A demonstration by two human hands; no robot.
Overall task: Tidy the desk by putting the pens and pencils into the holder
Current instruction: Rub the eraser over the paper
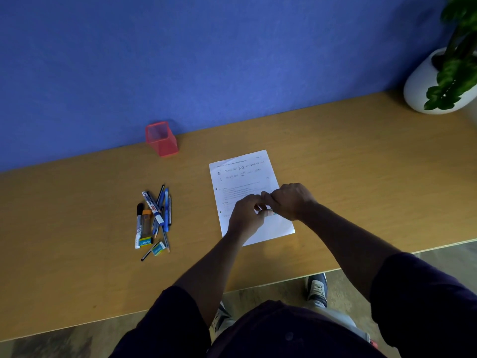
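Note:
A red mesh pen holder stands upright and empty at the back of the desk, against the blue wall. A loose pile of pens and pencils lies at the left, mixed with a white marker, an orange-capped lead tube and two teal erasers. My left hand and my right hand meet above a printed sheet of paper, fingers curled and fingertips touching. A small teal bit shows between them; whether either hand holds it is unclear. Both hands are well right of the pile.
The wooden desk runs along the blue wall. A white pot with a green plant stands at the back right corner. The desk's front edge runs diagonally, with my feet on the floor below it.

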